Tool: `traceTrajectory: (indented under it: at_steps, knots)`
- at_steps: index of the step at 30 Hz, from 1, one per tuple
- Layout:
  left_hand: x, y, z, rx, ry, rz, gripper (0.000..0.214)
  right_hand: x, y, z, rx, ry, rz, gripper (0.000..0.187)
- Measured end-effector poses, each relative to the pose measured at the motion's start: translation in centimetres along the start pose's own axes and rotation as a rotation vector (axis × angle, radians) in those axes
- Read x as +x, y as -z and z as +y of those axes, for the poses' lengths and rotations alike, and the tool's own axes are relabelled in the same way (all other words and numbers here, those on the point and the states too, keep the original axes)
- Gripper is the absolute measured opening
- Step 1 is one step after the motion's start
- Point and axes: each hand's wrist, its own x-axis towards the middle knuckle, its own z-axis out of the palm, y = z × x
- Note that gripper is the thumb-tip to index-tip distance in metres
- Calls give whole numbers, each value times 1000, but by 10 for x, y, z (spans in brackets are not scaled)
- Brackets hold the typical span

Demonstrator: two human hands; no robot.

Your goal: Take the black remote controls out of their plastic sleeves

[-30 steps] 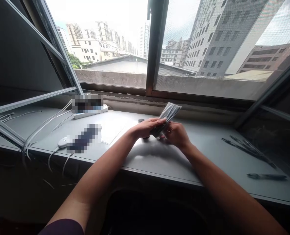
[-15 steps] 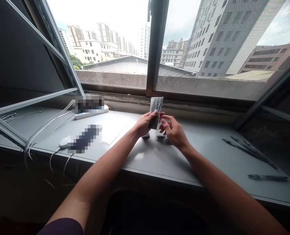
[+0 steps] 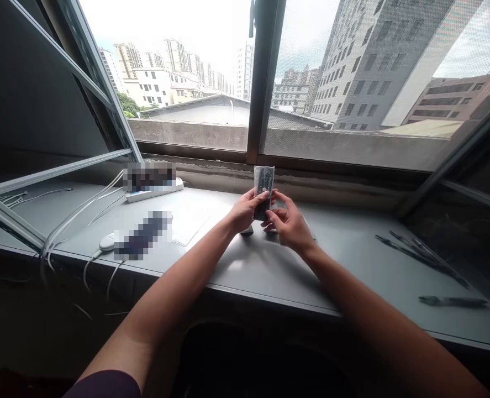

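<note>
Small clear plastic packet (image 3: 263, 182) with dark contents, upright above worktop (image 3: 352, 260) middle, near its back edge. Left hand (image 3: 245, 210) pinches its lower part; right hand (image 3: 288, 224) fingers touch its bottom edge. Looks light, crinkly, slippery; grip by edges. Pen (image 3: 452, 300) near right front edge.

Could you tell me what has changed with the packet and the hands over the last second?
The clear packet, tilted to the right a second ago, has been turned upright and raised slightly. The left hand keeps pinching its lower part; the right hand, which opened off it briefly, is back at its lower edge. The power strip, white cables and pen on the sill stayed put.
</note>
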Motion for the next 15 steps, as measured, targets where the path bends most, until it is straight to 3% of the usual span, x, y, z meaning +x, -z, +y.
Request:
traceTrajectory:
  at_steps: [8,12,15]
  knots:
    - [-1,0,11,-18,97,-96,39,5,1,-4,82,-18,45,83]
    - [0,2,13,40,50,-50,37,7,6,1,47,-18,98,85]
    - [2,8,11,130,-7,-29,47,10,9,5,33,-40,125,87]
